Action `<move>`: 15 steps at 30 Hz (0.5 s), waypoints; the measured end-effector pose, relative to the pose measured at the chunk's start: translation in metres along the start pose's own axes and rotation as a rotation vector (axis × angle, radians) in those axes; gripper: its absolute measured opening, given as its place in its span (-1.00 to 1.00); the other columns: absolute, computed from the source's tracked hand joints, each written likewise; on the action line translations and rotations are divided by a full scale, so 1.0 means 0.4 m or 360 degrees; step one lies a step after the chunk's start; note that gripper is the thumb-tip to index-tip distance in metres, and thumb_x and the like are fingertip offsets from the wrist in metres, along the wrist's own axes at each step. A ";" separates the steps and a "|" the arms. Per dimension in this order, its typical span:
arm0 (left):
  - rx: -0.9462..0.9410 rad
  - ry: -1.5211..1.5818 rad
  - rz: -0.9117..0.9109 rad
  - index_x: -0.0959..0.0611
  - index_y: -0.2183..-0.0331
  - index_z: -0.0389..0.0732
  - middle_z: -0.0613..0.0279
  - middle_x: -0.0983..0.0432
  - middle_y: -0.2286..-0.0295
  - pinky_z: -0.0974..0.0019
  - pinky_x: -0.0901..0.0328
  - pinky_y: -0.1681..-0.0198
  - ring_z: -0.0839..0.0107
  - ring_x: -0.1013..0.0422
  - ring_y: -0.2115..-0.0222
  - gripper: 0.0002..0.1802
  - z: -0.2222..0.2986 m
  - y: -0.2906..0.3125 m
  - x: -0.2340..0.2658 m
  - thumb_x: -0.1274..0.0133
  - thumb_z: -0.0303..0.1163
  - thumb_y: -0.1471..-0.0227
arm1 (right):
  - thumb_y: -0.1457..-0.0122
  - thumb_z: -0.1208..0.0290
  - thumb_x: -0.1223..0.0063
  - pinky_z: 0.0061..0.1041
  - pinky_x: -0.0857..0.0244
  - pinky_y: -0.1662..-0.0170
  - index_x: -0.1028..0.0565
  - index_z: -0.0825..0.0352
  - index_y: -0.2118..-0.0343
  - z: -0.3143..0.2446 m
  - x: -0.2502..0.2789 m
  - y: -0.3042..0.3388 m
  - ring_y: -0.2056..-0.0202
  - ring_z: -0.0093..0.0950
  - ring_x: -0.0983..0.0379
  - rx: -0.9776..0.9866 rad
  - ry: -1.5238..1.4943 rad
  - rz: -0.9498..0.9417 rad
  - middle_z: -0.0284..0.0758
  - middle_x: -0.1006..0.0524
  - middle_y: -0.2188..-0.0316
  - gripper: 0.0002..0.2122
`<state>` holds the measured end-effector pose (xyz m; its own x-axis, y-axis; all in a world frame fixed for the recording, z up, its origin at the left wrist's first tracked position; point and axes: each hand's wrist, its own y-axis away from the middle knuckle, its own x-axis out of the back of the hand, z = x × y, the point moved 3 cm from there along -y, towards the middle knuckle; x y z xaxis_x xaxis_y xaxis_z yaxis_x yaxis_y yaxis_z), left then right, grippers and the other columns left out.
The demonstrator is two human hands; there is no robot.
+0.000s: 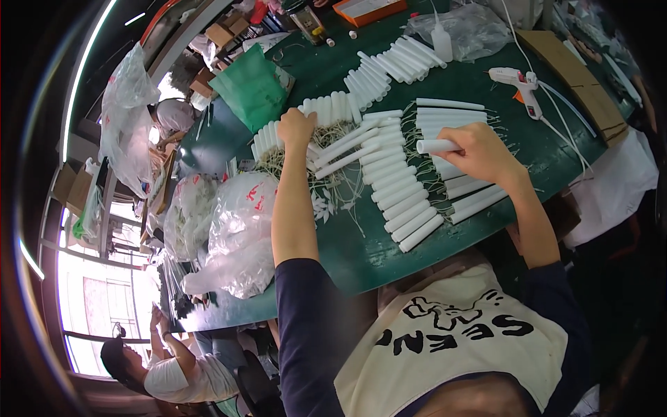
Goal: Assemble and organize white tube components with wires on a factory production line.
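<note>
My right hand [479, 149] is closed around one white tube [434, 146], its open end pointing left. Below that hand lies a row of white tubes with thin wires at their ends [458, 115]. Left of them runs a slanting column of white tubes [399, 198]. My left hand [297, 127] reaches into a far row of short white tubes [333, 105] with pale wires bunched beneath. Its fingers are curled down, and what they grip is hidden. Several loose tubes [347, 142] lie crosswise between the two groups.
A white glue gun [517, 87] with a cord lies at the right, beside a cardboard piece [577, 80]. More tubes [403, 59], a white bottle [441, 42] and a green bag [251, 87] are farther back. Clear plastic bags [240, 222] crowd the left edge. Another person [174, 368] sits lower left.
</note>
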<state>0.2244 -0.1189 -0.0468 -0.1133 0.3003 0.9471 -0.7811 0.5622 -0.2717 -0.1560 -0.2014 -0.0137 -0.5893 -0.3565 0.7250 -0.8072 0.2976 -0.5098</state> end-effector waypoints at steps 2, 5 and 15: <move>-0.0032 -0.0025 0.0039 -0.65 0.39 -0.23 0.00 -0.57 0.39 0.10 -0.39 0.28 0.06 -0.51 0.32 -0.53 0.022 0.008 0.017 -0.19 0.00 0.23 | 0.01 0.43 -0.15 -0.41 -0.24 0.52 -0.49 0.32 0.48 0.008 0.006 0.006 0.60 -0.27 -0.42 -0.0002 0.0027 0.0006 -0.22 -0.47 0.67 -0.90; -0.0064 0.0040 0.0178 -0.65 0.42 -0.25 0.00 -0.57 0.43 0.09 -0.39 0.29 0.07 -0.51 0.36 -0.57 0.022 0.022 0.077 -0.17 -0.05 0.22 | 0.02 0.43 -0.15 -0.40 -0.25 0.51 -0.49 0.33 0.47 0.007 0.000 0.007 0.59 -0.27 -0.43 0.0011 0.0061 -0.0011 -0.21 -0.47 0.66 -0.89; -0.0310 0.0739 0.0713 -0.64 0.44 -0.31 0.09 -0.60 0.48 0.30 -0.35 0.27 0.25 -0.54 0.44 -0.60 0.043 0.103 0.319 -0.18 -0.12 0.16 | 0.02 0.43 -0.16 -0.39 -0.24 0.49 -0.49 0.35 0.46 0.011 -0.020 -0.015 0.58 -0.25 -0.42 -0.0028 -0.0020 -0.0047 -0.21 -0.47 0.65 -0.88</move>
<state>0.1672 -0.0704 0.0657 -0.0908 0.8123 0.5761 -0.5902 0.4221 -0.6881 -0.1466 -0.2041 -0.0186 -0.5659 -0.3761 0.7337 -0.8234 0.3021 -0.4803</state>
